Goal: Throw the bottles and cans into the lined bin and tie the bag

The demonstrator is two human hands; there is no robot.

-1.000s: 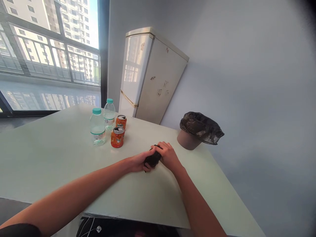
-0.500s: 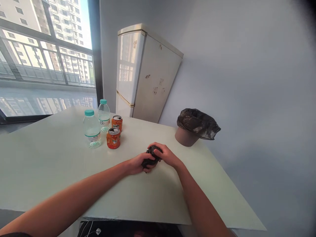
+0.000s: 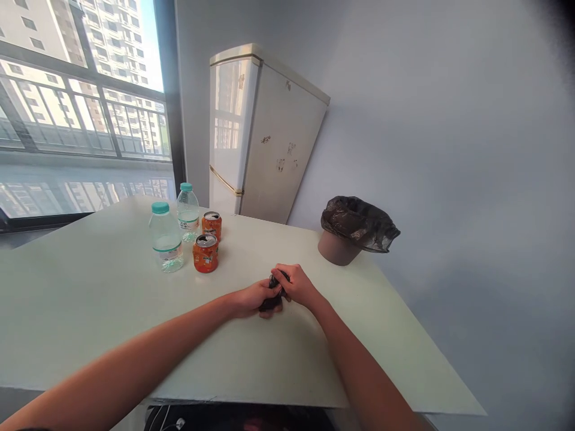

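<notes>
A crumpled black plastic bag [image 3: 271, 303] is bunched up between my two hands, just above the middle of the table. My left hand [image 3: 254, 298] wraps round its lower left part, fingers closed. From the upper right, my right hand [image 3: 297, 285] grips the top of the same bag, thumb pressed over it. Most of the bag is hidden by my fingers. Left of my hands, two orange drink cans [image 3: 205, 256] stand upright, one behind the other. Beside them are two clear bottles [image 3: 166, 238] with teal caps, also upright.
A brown bin [image 3: 339, 248] lined with a dark plastic bag [image 3: 359, 222] stands at the table's right edge by the wall. Behind the pale table [image 3: 112, 299] stands a white fridge [image 3: 269, 143]. A large window [image 3: 81, 108] is at the left.
My hands have closed tighter around the black bag, and less of it shows now. The right hand has shifted slightly. Bottles, cans and bin stay where they were.
</notes>
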